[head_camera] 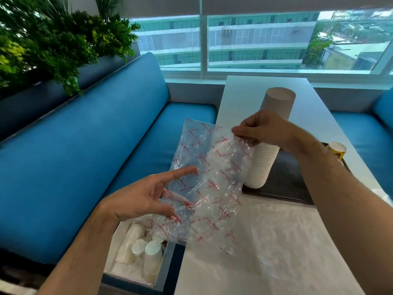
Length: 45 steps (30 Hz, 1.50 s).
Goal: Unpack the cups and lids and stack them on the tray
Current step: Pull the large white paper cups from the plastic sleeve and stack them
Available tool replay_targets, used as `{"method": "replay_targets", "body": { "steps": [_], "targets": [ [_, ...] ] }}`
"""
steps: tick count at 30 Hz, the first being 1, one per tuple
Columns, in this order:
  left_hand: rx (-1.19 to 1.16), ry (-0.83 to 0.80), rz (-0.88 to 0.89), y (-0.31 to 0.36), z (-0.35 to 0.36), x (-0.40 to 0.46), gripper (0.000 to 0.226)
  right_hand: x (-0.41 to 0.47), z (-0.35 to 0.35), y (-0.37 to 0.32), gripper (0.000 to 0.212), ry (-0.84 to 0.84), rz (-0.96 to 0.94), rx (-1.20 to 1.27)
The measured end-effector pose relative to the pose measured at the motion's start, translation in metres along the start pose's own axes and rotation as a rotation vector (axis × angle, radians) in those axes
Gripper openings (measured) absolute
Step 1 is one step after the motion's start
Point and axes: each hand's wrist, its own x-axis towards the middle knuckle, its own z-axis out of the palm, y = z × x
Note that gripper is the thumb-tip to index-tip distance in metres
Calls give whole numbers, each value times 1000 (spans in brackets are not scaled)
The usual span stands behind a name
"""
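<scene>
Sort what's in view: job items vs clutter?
Job:
- cup stack, inverted on the tray
- plastic bag, held by left hand and right hand
- box of wrapped stock on the sofa

Lying about:
- yellow cup
- plastic sheet on the table
- sofa
- plants

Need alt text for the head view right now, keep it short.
Both hands hold up an empty clear plastic bag beside a white table: left hand and right hand pinch it. Behind it, upside-down white cups stand stacked on a dark tray.
</scene>
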Motion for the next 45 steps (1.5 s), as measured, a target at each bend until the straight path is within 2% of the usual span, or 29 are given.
{"method": "replay_targets", "body": {
  "steps": [3, 6, 7, 11, 13, 18, 21, 28, 32, 36, 40, 45],
  "targets": [
    [-25, 19, 27, -1, 0, -2, 91, 1, 10, 6, 23, 151, -19, 180],
    [-57, 59, 51, -2, 2, -1, 93, -8, 19, 15, 29, 88, 14, 440],
    [-69, 68, 56, -4, 2, 0, 93, -9, 22, 18, 29, 117, -12, 476],
    [-100, 94, 76, -7, 3, 2, 94, -14, 28, 17, 25, 374, -83, 666],
    [-101, 134, 107, -8, 5, 3, 94, -24, 35, 15, 26, 317, -80, 726],
    [-164, 255, 191, -8, 15, 14, 94, -57, 65, 18, 40, -107, -66, 604],
    [-102, 296, 213, -8, 18, 19, 93, -64, 73, 16, 55, -103, -82, 477],
    [47, 314, 160, -21, 29, 24, 94, -78, 67, 27, 91, -160, -28, 478],
    [-22, 195, 102, -28, 40, 25, 95, -93, 56, 42, 105, -215, 44, 435],
    [-106, 102, 75, -34, 55, 30, 90, -114, 47, 62, 114, -278, 83, 361],
    [-194, 32, 19, -44, 83, 46, 95, -141, 36, 81, 113, -241, 118, 411],
    [-131, 164, -34, -49, 122, 85, 78, -179, 14, 109, 109, -263, 205, 382]
  ]
}}
